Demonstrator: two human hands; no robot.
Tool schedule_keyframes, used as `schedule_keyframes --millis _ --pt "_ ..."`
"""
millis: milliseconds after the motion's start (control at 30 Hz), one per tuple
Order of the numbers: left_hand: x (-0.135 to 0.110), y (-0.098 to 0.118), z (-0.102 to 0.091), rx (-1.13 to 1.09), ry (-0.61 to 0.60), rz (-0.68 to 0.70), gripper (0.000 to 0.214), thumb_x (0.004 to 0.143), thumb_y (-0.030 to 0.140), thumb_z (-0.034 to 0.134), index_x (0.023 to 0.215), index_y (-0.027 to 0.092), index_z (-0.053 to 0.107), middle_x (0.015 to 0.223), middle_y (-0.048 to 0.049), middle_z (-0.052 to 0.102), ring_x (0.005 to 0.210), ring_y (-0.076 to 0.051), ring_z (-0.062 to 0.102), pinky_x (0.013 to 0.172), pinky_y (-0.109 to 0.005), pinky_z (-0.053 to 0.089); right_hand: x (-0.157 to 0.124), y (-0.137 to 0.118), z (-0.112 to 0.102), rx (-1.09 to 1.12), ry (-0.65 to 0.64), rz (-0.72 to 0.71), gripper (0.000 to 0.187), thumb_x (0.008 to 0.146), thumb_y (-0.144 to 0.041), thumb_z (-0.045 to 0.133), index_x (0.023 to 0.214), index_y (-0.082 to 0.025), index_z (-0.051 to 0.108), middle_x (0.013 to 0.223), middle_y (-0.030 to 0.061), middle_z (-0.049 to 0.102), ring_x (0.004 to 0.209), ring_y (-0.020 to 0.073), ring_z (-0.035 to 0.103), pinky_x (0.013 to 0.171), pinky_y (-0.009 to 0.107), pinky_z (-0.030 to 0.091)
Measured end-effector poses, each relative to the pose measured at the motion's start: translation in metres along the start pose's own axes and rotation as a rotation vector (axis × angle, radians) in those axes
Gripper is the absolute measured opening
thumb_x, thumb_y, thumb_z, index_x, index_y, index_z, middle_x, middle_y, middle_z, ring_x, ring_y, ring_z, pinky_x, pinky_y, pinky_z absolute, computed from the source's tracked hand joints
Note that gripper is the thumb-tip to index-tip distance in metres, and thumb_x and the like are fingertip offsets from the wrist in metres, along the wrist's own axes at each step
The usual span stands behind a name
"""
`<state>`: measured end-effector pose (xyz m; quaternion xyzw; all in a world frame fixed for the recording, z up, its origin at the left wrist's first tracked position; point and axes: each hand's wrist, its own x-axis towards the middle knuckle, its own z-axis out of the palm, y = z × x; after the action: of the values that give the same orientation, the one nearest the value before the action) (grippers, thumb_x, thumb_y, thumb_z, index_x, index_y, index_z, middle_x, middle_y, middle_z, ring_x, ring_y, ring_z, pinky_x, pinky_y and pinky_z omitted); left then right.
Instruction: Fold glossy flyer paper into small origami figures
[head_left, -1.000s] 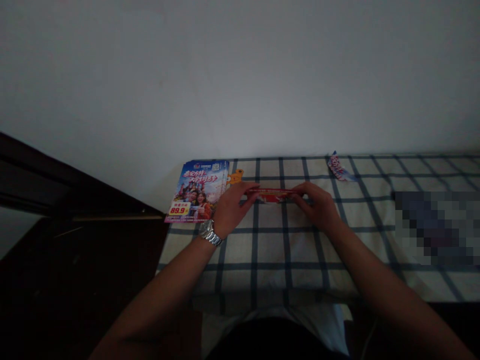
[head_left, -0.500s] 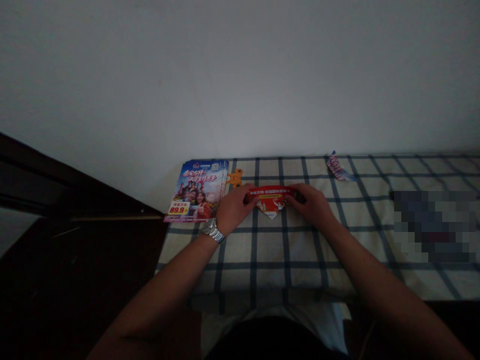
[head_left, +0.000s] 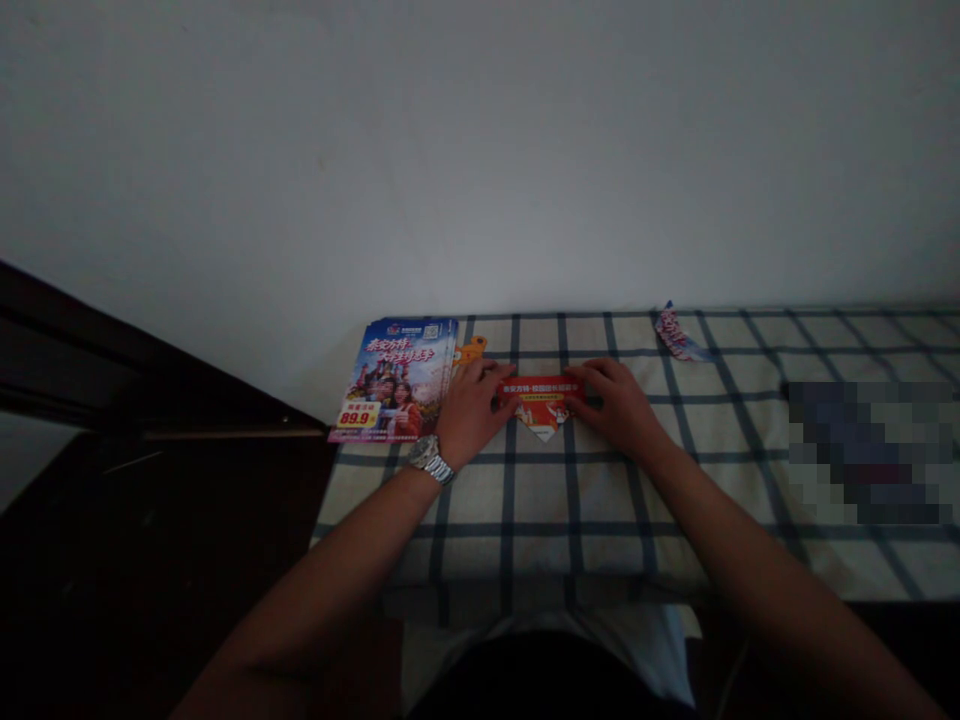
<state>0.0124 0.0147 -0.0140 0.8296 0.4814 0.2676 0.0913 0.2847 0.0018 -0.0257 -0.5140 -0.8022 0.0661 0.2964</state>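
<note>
Flyer (head_left: 541, 395), red and folded, pressed by left hand (head_left: 471, 415) and right hand (head_left: 613, 408).

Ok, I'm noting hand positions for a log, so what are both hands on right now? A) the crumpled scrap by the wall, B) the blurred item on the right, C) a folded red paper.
C. The left hand and right hand rest on the two ends of the folded red paper, which lies on the checked cloth.

At 3 o'clock on the checked cloth (head_left: 675, 520), a pixelated patch (head_left: 862, 452) hides whatever lies there. The left hand (head_left: 471, 415) and right hand (head_left: 611, 408) cover the ends of the folded red paper (head_left: 541, 392), its print too small to read. The leaflet stack (head_left: 397, 380) partly hides an orange cutout (head_left: 472, 350) at 10 o'clock. The bottom edge cuts off both forearms (head_left: 315, 590).
</note>
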Motion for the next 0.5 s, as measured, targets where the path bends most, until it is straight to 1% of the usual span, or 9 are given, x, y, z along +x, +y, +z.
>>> schedule_keyframes --millis 200,367,500 --pt "0.0007 0.0016 -0.0033 0.047 -0.016 0.015 0.038 0.094 0.033 0.069 0.13 0.022 0.067 0.125 -0.0084 0.059 0.113 -0.027 0.056 0.103 -0.045 0.049 -0.0007 -0.0013 -0.0006 -0.044 -0.007 0.007 0.041 0.094 -0.035 0.067 0.133 -0.025 0.066 0.123 0.0134 0.061 0.111 0.0331 0.059 0.096 0.052 0.053" --pt "0.0012 0.0009 -0.0032 0.073 -0.029 0.024 0.038 0.095 0.035 0.068 0.131 0.024 0.068 0.127 -0.0073 0.059 0.113 -0.026 0.056 0.103 -0.044 0.049 -0.0015 -0.005 -0.0026 -0.125 -0.029 0.014 0.045 0.095 -0.037 0.065 0.137 -0.021 0.065 0.127 0.0147 0.059 0.106 0.0322 0.056 0.097 0.052 0.051" --pt "0.0009 -0.0002 -0.002 0.064 -0.021 0.015 0.037 0.095 0.035 0.067 0.131 0.024 0.067 0.126 -0.0074 0.059 0.113 -0.026 0.056 0.102 -0.044 0.049 -0.0014 -0.0054 -0.0023 -0.143 -0.042 0.014 0.047 0.095 -0.037 0.064 0.138 -0.019 0.065 0.127 0.0155 0.058 0.104 0.0316 0.055 0.098 0.051 0.05"
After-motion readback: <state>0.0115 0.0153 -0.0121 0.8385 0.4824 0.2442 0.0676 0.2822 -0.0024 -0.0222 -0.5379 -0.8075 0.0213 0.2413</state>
